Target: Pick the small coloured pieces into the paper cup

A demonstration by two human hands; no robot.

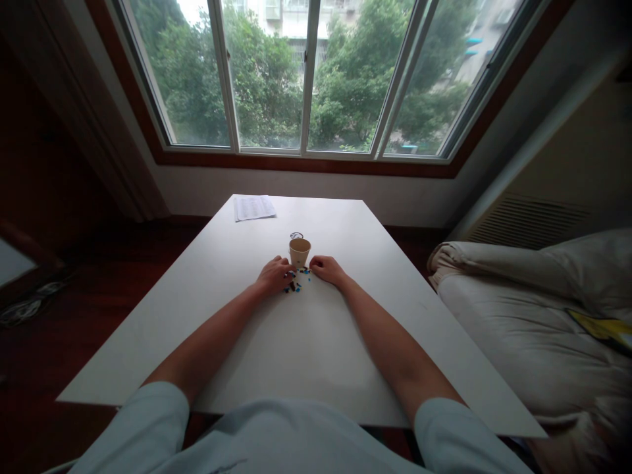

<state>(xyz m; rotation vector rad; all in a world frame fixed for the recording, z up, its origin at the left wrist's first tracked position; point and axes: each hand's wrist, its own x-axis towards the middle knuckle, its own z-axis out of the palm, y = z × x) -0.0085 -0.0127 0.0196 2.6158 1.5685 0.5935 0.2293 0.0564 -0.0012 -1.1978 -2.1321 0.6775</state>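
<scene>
A tan paper cup [299,253] stands upright on the white table [306,355], its mouth facing up. Small blue, black and white pieces [292,287], like tiny building bricks, lie scattered just in front of it. To the left of the cup, my left hand [275,274] rests low with bent fingers drawn together at the edge of the pieces. My right hand [326,269] is curled on the table close to the cup's right side, fingertips together near a few pieces. Whatever either hand's fingertips pinch is too small to make out.
Behind the cup lies a small round item [296,236], partly hidden. Printed papers [255,207] rest at the table's far left corner. A padded sofa [498,309] runs along the right, and a wide window [306,85] is beyond the table.
</scene>
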